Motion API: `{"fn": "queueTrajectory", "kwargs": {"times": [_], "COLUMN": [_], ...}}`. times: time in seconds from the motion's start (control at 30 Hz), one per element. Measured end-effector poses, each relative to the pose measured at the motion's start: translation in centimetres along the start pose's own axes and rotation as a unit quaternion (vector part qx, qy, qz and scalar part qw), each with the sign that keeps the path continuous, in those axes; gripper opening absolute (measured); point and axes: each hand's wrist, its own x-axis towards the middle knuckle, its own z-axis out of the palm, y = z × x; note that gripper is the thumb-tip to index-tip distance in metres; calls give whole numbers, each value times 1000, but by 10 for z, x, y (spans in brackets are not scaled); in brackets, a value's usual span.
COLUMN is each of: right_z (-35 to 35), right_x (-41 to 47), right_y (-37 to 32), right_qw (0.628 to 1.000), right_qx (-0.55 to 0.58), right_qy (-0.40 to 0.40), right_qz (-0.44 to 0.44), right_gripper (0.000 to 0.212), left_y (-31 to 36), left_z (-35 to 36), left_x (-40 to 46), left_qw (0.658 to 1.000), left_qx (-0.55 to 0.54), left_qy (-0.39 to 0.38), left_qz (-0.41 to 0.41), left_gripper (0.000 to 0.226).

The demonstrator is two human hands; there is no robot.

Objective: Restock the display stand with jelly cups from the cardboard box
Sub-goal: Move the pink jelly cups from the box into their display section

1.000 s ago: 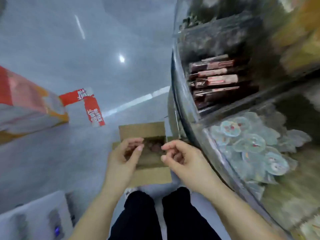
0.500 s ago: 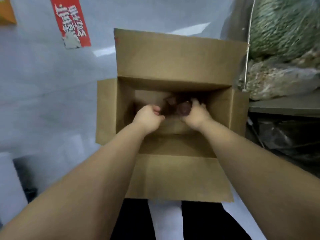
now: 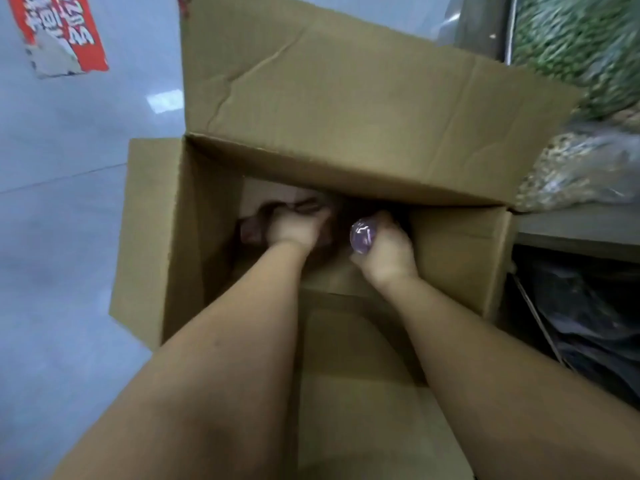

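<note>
Two bare forearms reaching down from the near edge into an open cardboard box (image 3: 346,109), plain brown corrugated board, matte and faintly creased. Standing on a smooth, pale grey, glossy floor (image 3: 62,237), with all four flaps folded outward: far flap broad and tilted up, showing a long diagonal crease across its face; left flap narrow and flat; near flap lying beneath the arms. Curling the left hand (image 3: 294,230), knuckles upward, over dark reddish-brown rounded shapes at the shadowed bottom of the box, probably jelly cups (image 3: 252,230), too blurred and dim for counting or for telling whether anything is actually being gripped. Wrapping the right hand (image 3: 388,247) around a single jelly cup (image 3: 362,235), small and rounded, purplish, with a shiny clear plastic skin catching white glints, thumb and fingers closing on it deep inside the box near the right inner wall. Lying on the floor at upper left, well apart from the box, a torn red sticker (image 3: 65,32) with white lettering and a ragged grey patch. Rising just beside the box on the right, part of the display stand (image 3: 571,230), a grey shelf edge carrying crinkly clear bags (image 3: 581,168) of speckled tan and green goods, with dark plastic wrapping sitting below.
</note>
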Motion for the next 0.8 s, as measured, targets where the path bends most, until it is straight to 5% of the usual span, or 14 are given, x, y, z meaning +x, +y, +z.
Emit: {"fn": "queueTrajectory", "kwargs": {"times": [0.13,0.4,0.53,0.8], "right_z": [-38,-220,-341,-501], "right_x": [-71,-275,-366,-493], "right_y": [-25,-121,-154,-135], "right_qw": [982,914,884,838], "right_qx": [185,402,442,455], "right_qy": [-10,14,48,218], "right_qz": [20,-55,-142,-208], "right_gripper": [45,41,42,46], "left_y": [4,105,179,293], "left_z": [-55,-193,-241,-245], "left_x": [-81,-321,-431,-592], "left_qw": [990,965,947,828], "left_qx": [-139,-165,-139,-59], "left_qy": [6,-67,-76,-269], "left_qz": [19,191,280,489], "left_gripper": [33,24,41,37]}}
